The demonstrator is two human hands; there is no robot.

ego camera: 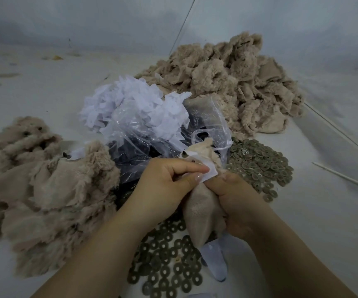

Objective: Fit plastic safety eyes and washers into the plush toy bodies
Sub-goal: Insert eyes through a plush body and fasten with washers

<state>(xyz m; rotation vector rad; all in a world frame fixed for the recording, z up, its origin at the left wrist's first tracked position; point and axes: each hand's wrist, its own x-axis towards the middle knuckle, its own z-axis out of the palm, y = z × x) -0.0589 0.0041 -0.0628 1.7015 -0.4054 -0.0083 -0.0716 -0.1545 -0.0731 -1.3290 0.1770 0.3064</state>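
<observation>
A beige plush toy body [203,209], turned inside out, is held upright between both hands near the middle of the view. My left hand [165,186] pinches a small white fabric piece [210,173] against the body's top with thumb and forefinger. My right hand [234,201] grips the body's right side with curled fingers. A dark eye post [184,155] sticks out near the top of the body. Grey-green washers [260,164] lie heaped to the right, and more washers [165,265] are scattered below my hands.
A clear plastic bag [143,143] with dark pieces lies behind my hands, under a mound of white fabric cut-outs [135,106]. Plush bodies are piled at the left [44,186] and at the back right [234,82]. A thin white stick [346,177] lies at the right.
</observation>
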